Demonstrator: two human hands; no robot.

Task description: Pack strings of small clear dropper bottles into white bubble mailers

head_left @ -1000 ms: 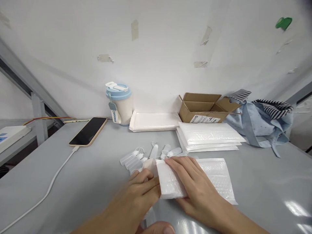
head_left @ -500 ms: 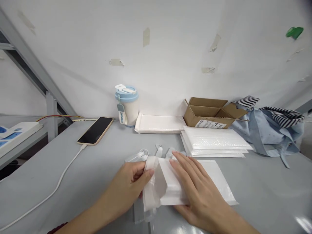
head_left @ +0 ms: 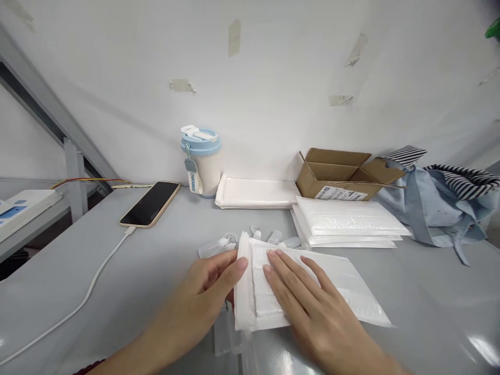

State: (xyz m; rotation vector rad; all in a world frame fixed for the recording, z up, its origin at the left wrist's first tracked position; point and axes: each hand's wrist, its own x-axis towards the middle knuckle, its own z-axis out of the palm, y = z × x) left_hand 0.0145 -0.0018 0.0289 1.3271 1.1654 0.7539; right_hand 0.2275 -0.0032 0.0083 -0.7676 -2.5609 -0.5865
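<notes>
A white bubble mailer (head_left: 344, 291) lies flat on the grey table (head_left: 156, 271) in front of me. My right hand (head_left: 308, 307) rests on its left part, fingers stretched out and flat. At the mailer's left edge my left hand (head_left: 203, 297) touches the flap (head_left: 242, 286) with extended fingers and holds nothing. Behind the mailer lie several small clear plastic parts (head_left: 219, 246). A clear strip (head_left: 224, 338) pokes out below the mailer.
A stack of bubble mailers (head_left: 347, 221) sits at right, an open cardboard box (head_left: 336, 174) behind it. More white mailers (head_left: 255, 192) lie by the wall next to a blue-lidded cup (head_left: 201, 161). A phone (head_left: 150, 204) with a white cable (head_left: 78, 307) lies left. Blue clothing (head_left: 441, 203) is far right.
The flap that my left hand held up has been folded down flat along the mailer's left edge. Both hands now press flat on it.
</notes>
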